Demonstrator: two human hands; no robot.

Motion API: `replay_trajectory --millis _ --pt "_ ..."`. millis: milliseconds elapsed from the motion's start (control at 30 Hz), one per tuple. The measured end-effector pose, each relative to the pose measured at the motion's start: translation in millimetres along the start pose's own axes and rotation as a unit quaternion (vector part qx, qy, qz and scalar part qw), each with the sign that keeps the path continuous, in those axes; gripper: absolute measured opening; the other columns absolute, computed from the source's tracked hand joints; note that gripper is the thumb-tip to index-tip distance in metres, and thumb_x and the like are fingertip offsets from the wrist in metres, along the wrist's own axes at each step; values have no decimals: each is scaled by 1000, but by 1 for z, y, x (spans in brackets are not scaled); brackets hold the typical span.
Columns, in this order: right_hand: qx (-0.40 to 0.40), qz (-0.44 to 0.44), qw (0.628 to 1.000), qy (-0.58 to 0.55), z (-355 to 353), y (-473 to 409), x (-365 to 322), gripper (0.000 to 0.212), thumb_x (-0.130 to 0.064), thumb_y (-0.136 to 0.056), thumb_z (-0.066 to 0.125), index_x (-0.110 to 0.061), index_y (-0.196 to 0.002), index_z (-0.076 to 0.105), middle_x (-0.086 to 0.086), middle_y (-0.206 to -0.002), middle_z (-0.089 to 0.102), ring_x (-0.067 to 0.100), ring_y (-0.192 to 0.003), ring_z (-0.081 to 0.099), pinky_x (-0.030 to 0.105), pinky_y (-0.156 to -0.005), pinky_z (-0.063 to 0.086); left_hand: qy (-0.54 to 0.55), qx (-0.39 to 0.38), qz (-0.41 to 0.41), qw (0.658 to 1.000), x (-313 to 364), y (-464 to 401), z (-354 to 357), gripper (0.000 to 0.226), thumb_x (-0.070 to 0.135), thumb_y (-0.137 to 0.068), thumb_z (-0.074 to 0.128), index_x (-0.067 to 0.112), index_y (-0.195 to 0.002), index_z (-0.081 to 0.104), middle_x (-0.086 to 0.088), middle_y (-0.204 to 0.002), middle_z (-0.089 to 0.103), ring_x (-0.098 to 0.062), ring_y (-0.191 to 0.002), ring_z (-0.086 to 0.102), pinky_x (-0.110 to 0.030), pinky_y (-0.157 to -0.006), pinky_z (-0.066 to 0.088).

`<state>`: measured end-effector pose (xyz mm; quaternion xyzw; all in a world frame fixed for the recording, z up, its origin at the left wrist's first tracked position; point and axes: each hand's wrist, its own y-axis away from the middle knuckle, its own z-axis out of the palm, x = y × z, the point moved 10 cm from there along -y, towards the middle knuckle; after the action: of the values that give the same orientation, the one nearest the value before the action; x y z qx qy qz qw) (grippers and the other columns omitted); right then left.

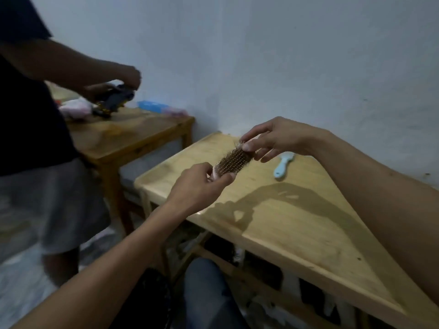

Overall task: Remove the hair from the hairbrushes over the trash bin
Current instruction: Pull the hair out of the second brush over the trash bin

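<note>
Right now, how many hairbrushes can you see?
2. One hairbrush is held between the left hand and right hand; a light blue brush lies on the table. Others may be hidden.

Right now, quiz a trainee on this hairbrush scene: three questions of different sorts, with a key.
1. True or false: the left hand grips the hairbrush at its handle end.
2. Multiple choice: the right hand pinches at A) the far end of the bristles, B) the light blue brush, C) the table edge.
3. Fill in: the light blue brush lies on the ____ wooden table, untouched.

Key: 1 true; 2 A; 3 light (the near one). No trash bin can be made out in this view.
</note>
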<state>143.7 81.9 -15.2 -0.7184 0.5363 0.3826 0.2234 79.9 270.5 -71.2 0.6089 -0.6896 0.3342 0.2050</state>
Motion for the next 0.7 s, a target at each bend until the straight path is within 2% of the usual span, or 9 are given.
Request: replay_trajectory --millis 100,233,267,333,367,433,533,600,700 --pt "-41 -27 999 19 53 -25 -24 27 -22 -86 84 -15 -113 80 7 -95 80 22 -79 73 28 -71 63 -52 31 -5 998 -40 19 -35 49 68 -83 63 18 -80 65 1 -71 64 -24 -71 63 -38 -60 47" --pt "-93 -65 992 59 120 -52 -55 27 -22 -87 83 -15 -113 80 5 -90 78 18 -79 70 26 -67 62 -69 32 -46 996 -91 48 -69 42 66 -86 62 25 -92 68 5 -79 69 -13 -70 66 -41 -60 57" --pt "-103 -74 990 69 135 -56 -62 27 -23 -87 83 -16 -113 80 4 -90 78 18 -80 71 26 -67 62 -70 28 -54 996 -101 54 -75 38 65 -88 61 28 -93 67 8 -78 69 -8 -68 65 -32 -55 54" --pt "-119 -91 984 91 161 -63 -75 27 -27 -87 83 -19 -113 80 1 -93 79 16 -83 72 25 -67 61 -73 28 -71 994 -120 66 -87 31 62 -89 62 31 -88 64 9 -71 68 -2 -58 62 -14 -43 40" --pt "-127 -99 982 103 174 -66 -81 28 -29 -88 82 -20 -114 80 -1 -94 79 15 -86 73 24 -66 60 -75 32 -81 993 -129 71 -93 32 62 -89 63 31 -85 64 9 -68 66 -1 -55 61 -12 -41 37" --pt "-138 -117 976 125 199 -70 -91 28 -31 -89 81 -22 -115 80 -4 -97 78 13 -90 74 23 -65 59 -88 51 -100 990 -146 83 -104 34 63 -87 64 30 -79 62 9 -63 64 -3 -53 60 -14 -41 35" --pt "-147 -137 972 122 238 -77 -99 25 -27 -86 83 -18 -110 83 0 -96 80 19 -90 77 28 -71 64 -129 78 -129 980 -171 102 -117 42 64 -85 64 28 -67 55 8 -56 58 -6 -52 57 -27 -45 34" --pt "-149 -148 971 114 264 -82 -102 20 -24 -83 86 -17 -102 85 2 -90 82 18 -82 79 26 -70 62 -147 84 -157 973 -190 116 -123 45 67 -84 63 26 -67 54 6 -55 59 -9 -52 59 -32 -46 40" --pt "-156 -143 974 84 303 -85 -100 15 -17 -83 86 -14 -97 85 -4 -78 79 5 -68 74 17 -63 56 -150 81 -194 966 -222 137 -125 47 70 -83 61 25 -73 60 5 -56 64 -11 -51 63 -39 -54 55"
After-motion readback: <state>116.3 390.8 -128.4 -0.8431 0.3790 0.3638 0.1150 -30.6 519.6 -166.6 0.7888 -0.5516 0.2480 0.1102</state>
